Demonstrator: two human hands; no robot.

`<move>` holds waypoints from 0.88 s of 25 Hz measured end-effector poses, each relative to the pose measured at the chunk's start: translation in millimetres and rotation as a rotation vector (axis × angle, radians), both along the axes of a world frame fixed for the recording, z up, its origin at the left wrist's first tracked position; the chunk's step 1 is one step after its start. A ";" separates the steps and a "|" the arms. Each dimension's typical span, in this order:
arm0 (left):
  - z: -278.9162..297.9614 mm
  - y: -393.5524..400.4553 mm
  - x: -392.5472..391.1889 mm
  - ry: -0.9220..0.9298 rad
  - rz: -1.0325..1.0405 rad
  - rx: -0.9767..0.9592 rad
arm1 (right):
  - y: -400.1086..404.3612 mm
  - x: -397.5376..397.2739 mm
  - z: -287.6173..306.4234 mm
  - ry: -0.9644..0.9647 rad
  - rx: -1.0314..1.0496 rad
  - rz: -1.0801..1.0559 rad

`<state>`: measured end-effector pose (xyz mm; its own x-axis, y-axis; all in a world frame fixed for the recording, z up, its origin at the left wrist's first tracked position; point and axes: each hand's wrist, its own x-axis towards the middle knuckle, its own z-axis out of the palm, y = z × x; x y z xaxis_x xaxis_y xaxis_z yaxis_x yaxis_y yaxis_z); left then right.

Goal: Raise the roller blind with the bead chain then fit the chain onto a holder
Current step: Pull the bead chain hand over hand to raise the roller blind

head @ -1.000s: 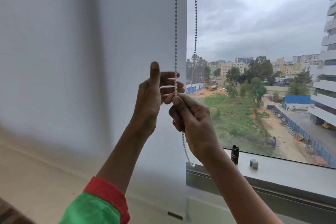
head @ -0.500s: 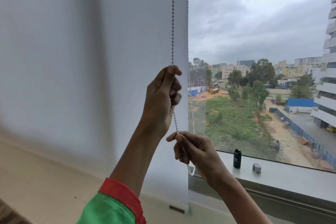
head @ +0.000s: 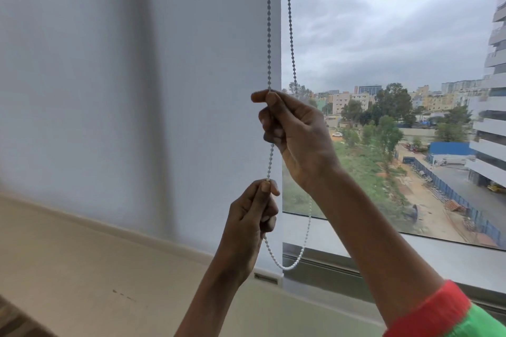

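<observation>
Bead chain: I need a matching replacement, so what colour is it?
White bead chain, clearest in the head view's bottom loop.

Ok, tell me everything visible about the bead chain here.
The bead chain is one loop of small whitish beads, probably plastic. Two strands drop from above the frame at the right edge of the roller blind. The right hand pinches the left strand; the left hand pinches it lower down, and it runs straight between them. Below, it hangs slack, curves round and rises behind the right forearm. No holder shows.
</observation>
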<state>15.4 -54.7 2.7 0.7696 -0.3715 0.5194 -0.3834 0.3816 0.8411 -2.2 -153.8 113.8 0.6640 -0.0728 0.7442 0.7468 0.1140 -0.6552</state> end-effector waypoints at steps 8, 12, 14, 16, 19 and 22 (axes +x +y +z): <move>68.4 15.4 20.5 -0.020 0.182 0.016 | 10.2 -10.7 -48.2 -0.053 0.011 -0.084; 118.6 11.6 13.3 -0.021 0.035 -0.115 | 11.8 -13.2 -77.2 0.020 -0.035 -0.082; 133.3 5.6 5.2 -0.084 -0.040 -0.113 | 11.3 -14.7 -88.9 0.049 -0.074 -0.075; 136.2 -1.0 -1.1 -0.147 -0.032 -0.096 | 7.9 -16.6 -100.4 0.080 -0.104 -0.070; 119.5 -6.5 -2.9 -0.198 0.079 -0.037 | -2.1 -13.9 -117.0 0.143 -0.153 -0.067; 96.4 -4.0 -0.8 -0.199 0.111 -0.022 | -13.6 -6.9 -116.8 0.259 -0.221 -0.105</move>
<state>14.6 -58.7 99.1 0.6868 -0.2769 0.6721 -0.5818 0.3448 0.7366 -9.1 -167.4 -3.0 0.8300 -0.0066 0.5578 0.5531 -0.1202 -0.8244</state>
